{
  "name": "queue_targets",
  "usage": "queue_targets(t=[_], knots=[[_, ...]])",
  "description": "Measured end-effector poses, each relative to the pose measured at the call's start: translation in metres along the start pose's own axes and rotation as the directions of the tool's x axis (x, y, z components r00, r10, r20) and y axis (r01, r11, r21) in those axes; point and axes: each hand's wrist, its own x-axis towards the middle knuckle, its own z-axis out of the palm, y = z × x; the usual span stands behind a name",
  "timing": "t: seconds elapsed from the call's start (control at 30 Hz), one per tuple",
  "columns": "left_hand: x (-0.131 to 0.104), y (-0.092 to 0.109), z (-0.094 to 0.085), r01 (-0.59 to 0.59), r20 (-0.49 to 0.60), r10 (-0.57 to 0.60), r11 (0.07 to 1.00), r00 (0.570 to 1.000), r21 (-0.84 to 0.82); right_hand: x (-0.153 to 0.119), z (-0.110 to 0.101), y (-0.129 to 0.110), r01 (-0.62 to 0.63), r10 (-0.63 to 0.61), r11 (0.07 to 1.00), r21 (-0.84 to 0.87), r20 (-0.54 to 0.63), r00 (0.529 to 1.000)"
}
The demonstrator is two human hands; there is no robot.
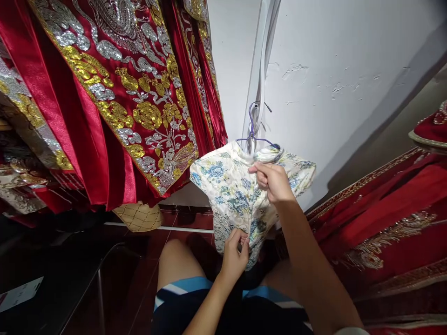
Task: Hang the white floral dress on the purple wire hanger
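Note:
A white garment with blue and green flowers (223, 186) hangs from a purple hanger (251, 136) on the pale wall. Near its collar, my right hand (274, 180) is closed, with thumb and forefinger pinching the front opening. Lower down, my left hand (237, 249) pinches the same front edge, its fingers pressed together. A seam runs between the two hands. The garment's lower part hangs in shadow.
Red garments with gold and silver sequins (146, 116) hang at the left. More red beaded clothing (394, 223) is at the right. A dark table (63, 274) stands at the lower left, and a tan quilted item (139, 216) lies below the sequined cloth.

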Motion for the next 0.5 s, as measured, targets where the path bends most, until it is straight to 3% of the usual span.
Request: queue_targets(t=[0.1, 0.23, 0.33, 0.4, 0.5], knots=[[-0.007, 0.003, 0.004, 0.001, 0.016, -0.001, 1.000, 1.000, 0.003, 0.005, 0.006, -0.009, 0.099, -0.098, 0.995, 0.030, -0.007, 0.995], [0.001, 0.014, -0.005, -0.016, 0.047, 0.018, 1.000, 0.999, -0.027, -0.008, 0.008, 0.003, 0.116, -0.116, 0.993, 0.025, 0.039, 0.992], [0.040, 0.040, -0.027, -0.165, -0.023, 0.164, 0.986, 0.986, -0.027, -0.020, 0.006, 0.013, 0.095, -0.095, 0.995, -0.003, 0.051, 0.994], [0.079, 0.065, -0.045, -0.301, -0.119, 0.303, 0.953, 0.946, 0.035, -0.025, 0.006, 0.013, 0.107, -0.106, 0.994, -0.034, 0.049, 0.993], [0.138, 0.104, -0.067, -0.483, -0.018, 0.494, 0.857, 0.869, 0.182, -0.030, 0.006, 0.007, 0.166, -0.161, 0.982, -0.091, 0.065, 0.985]])
